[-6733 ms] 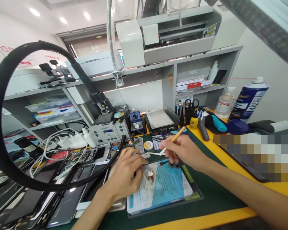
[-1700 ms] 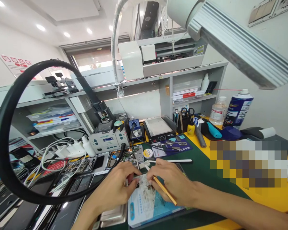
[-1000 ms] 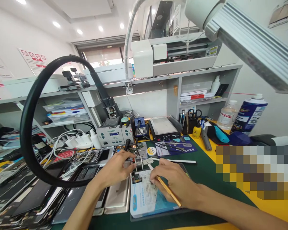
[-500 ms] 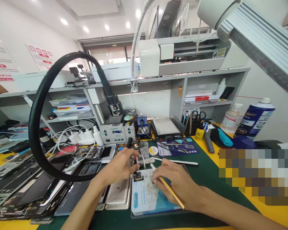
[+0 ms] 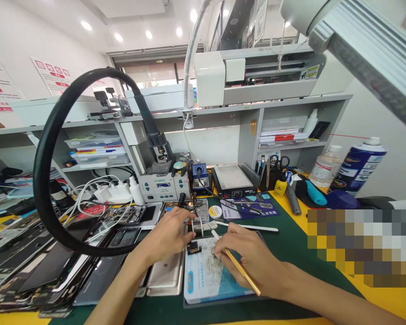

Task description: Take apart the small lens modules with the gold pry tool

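My left hand (image 5: 167, 235) reaches forward over the green mat, its fingertips closed on a small wire spool (image 5: 198, 225). My right hand (image 5: 248, 258) rests on a blue and white printed sheet (image 5: 203, 280) and grips a thin gold tool (image 5: 244, 273), whose shaft points back toward me. The right fingertips press down on the sheet near some tiny parts. Between the two hands, a small black camera module (image 5: 193, 247) lies on the sheet's far left corner.
A silver phone back (image 5: 165, 276) lies left of the sheet, beside several stacked phones (image 5: 37, 271). A black hose loop (image 5: 45, 180) arcs at the left. A rework station (image 5: 160, 185), hot plate (image 5: 232, 178), white stick (image 5: 248, 227) and spray can (image 5: 357, 163) stand behind.
My left hand has left the sheet and gone forward to the wire spool. My right hand has come down onto the sheet with the gold tool. The view has swung slightly left.
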A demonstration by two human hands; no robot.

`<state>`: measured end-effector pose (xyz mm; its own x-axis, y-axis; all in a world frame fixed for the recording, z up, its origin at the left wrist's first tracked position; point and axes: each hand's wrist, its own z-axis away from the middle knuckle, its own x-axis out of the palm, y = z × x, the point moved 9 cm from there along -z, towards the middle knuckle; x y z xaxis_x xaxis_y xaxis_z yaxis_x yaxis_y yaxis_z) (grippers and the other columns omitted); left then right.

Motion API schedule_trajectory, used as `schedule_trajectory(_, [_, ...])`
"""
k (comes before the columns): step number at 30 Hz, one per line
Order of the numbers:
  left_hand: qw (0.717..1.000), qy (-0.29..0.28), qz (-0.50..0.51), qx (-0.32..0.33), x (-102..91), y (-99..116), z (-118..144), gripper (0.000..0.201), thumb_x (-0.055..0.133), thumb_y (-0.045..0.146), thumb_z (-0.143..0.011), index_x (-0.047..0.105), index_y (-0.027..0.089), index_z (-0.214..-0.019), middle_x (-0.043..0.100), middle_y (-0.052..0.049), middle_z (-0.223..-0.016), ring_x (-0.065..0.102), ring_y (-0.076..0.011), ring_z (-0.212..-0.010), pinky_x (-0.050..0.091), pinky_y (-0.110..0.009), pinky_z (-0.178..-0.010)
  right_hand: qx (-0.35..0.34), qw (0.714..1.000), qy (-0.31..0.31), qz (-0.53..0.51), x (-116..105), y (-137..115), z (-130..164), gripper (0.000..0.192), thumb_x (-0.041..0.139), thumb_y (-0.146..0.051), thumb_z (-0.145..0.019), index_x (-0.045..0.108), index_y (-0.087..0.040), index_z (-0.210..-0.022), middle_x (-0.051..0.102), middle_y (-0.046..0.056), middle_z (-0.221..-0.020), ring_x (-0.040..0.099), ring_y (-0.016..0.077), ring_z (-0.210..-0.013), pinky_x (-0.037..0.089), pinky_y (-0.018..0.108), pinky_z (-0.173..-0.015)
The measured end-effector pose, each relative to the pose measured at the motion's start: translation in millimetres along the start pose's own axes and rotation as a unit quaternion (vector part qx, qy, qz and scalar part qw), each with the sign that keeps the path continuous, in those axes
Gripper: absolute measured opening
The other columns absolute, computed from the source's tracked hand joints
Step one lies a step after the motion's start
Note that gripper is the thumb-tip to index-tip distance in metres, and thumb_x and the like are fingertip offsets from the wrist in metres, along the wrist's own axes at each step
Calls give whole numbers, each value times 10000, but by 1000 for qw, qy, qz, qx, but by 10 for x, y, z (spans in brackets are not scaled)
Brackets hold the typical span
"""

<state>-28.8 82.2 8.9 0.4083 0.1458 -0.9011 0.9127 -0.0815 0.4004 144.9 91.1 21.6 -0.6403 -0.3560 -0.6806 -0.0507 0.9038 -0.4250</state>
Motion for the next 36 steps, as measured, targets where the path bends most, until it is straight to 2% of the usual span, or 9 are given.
schedule_trajectory(7, [1000,11,-1,6,-45,24,-7,309,526,315,-941,657,186,-1190,698,-105,-1227,604,-306,-1214,461,-448,-1054,-2,1000,-4,4,-16,-37,2,157,564,-55,-886,606,-192,-950,699,32,-821,512,179,-733,350,286,-619])
schedule_trajectory(17, [1000,12,1,14,-38,25,-5,313,574,303,-919,651,183,-1197,690,-112,-1227,602,-306,-1189,468,-449,-1027,-6,1000,-2,-1,-43,-79,-12,148,559,-57,-886,605,-187,-937,711,30,-825,505,174,-718,362,287,-621])
schedule_trajectory(21, [998,17,4,59,-77,195,24,268,572,252,-912,669,212,-1159,648,-96,-1215,552,-286,-1173,431,-446,-1038,-9,1000,3,0,-51,-67,-14,144,566,-62,-887,608,-192,-934,712,38,-820,510,180,-716,373,292,-620])
schedule_trajectory(27, [992,-32,0,122,37,569,115,167,631,247,-884,747,274,-1001,624,-42,-909,529,-236,-933,426,-378,-846,9,1000,9,12,-58,14,-12,124,576,-83,-901,615,-197,-931,718,38,-830,524,182,-724,393,298,-641])
schedule_trajectory(31, [991,-38,-5,128,107,614,126,154,595,213,-910,742,256,-895,643,-35,-872,520,-226,-907,389,-385,-838,10,1000,8,15,-60,37,-6,130,567,-79,-900,621,-193,-932,714,38,-824,516,186,-719,400,306,-653])
schedule_trajectory(36, [991,-37,-9,127,97,633,131,163,565,235,-941,718,258,-891,667,-16,-842,515,-220,-882,363,-393,-834,29,999,8,21,-52,99,-6,138,580,-73,-898,618,-196,-948,716,29,-844,513,189,-749,386,301,-658])
